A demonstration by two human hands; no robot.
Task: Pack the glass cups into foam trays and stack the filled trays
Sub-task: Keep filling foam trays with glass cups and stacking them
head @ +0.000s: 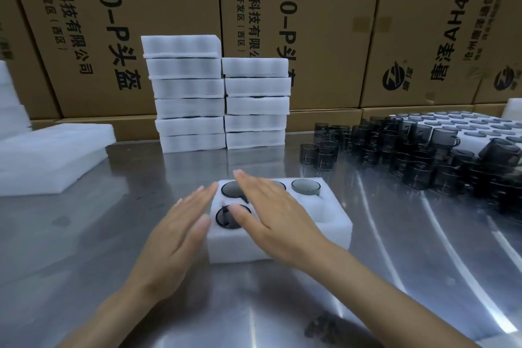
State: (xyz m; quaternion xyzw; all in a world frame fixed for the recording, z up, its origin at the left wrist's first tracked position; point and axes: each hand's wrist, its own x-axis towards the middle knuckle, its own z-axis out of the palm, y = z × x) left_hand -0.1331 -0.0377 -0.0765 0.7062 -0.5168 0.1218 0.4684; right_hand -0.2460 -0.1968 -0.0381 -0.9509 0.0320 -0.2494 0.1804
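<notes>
**Foam tray on steel table, part-filled; both hands flat above it**

Item 1. Foam tray (pixel 324 230), white, one, at the centre of the metal table (pixel 84 234). Three smoky glass cups are visible seated in its wells: far-left cup (pixel 230 189), near-left cup (pixel 226 219), far-right cup (pixel 306 186). A dark rim shows at the far-middle well, mostly hidden by the hand; whether it is a fourth cup cannot be told. The near-right well (pixel 324 217) shows white foam only.

Item 2. Left hand (pixel 172 237), fingers straight and together, lying at the tray's left edge, fingertips near the far-left corner. It holds nothing.

Item 3. Right hand (pixel 271 212), fingers straight and slightly spread, palm down over the tray's middle, covering the middle wells. The thumb lies across the near-left cup. It grips nothing; whether the palm presses the foam cannot be told.

Item 4. Stacked trays, two columns against the back, touching side by side: left stack (pixel 187 93), six high; right stack (pixel 257 103), five high.

Item 5. Loose glass cups (pixel 409 150), a large crowded group at right, too many to count, some tipped.

Item 6. Large foam sheet (pixel 480 124) with many round wells, behind the loose cups.

Item 7. Flat foam slabs (pixel 50 152), piled at left.

Item 8. Cardboard cartons (pixel 324 22), printed, forming the wall behind the table.
</notes>
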